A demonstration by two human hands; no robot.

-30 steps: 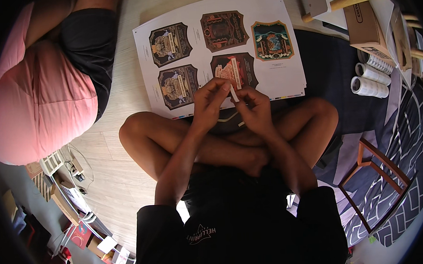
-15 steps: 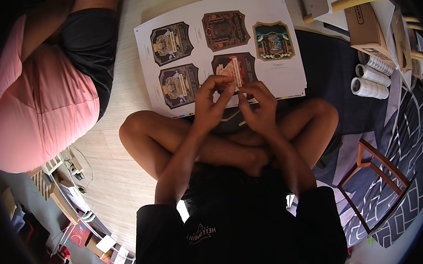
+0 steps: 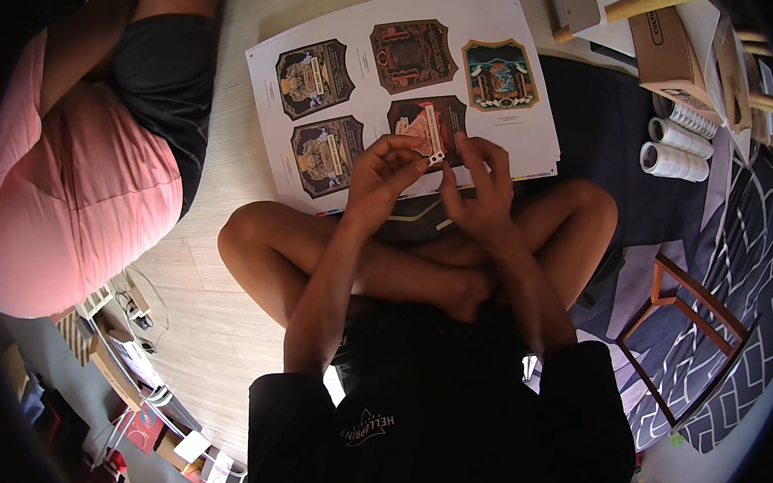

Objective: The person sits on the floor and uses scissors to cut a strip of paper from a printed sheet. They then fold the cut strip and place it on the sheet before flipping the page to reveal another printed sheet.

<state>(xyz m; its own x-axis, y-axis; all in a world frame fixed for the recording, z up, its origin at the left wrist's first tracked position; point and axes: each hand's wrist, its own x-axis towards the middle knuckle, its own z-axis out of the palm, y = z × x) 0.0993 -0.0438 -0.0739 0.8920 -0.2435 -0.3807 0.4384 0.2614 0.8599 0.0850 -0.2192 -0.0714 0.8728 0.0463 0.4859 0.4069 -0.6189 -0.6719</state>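
- Red and cream, the small printed paper piece (image 3: 427, 131) sits pinched between the fingertips of my left hand (image 3: 381, 178), held upright just above the sheet below.
- My left fingers are closed narrowly on its lower left edge; a pale strip runs down the middle of the piece.
- My right hand (image 3: 479, 190) is just beside it, fingers spread and loosely curled, fingertips near the lower right corner of the piece; I cannot tell whether they actually touch it.
- Both hands hover over my crossed legs (image 3: 405, 258), which are bare and folded on the floor.
- Right under the hands lies a large white printed sheet (image 3: 533, 100) with five ornate label shapes: two dark gold ones at the left, a brown one at the top middle, a teal one at the top right, and a dark red one partly hidden behind the piece I hold.
- The sheet rests partly on the pale wooden floor (image 3: 204, 297) and partly on a dark mat (image 3: 609, 122).
- To my right, rolls of white tape (image 3: 674, 160) lie near a cardboard box (image 3: 657, 30).
- To my left, another person in a pink shirt (image 3: 74, 190) lies on the floor, well apart from my hands.
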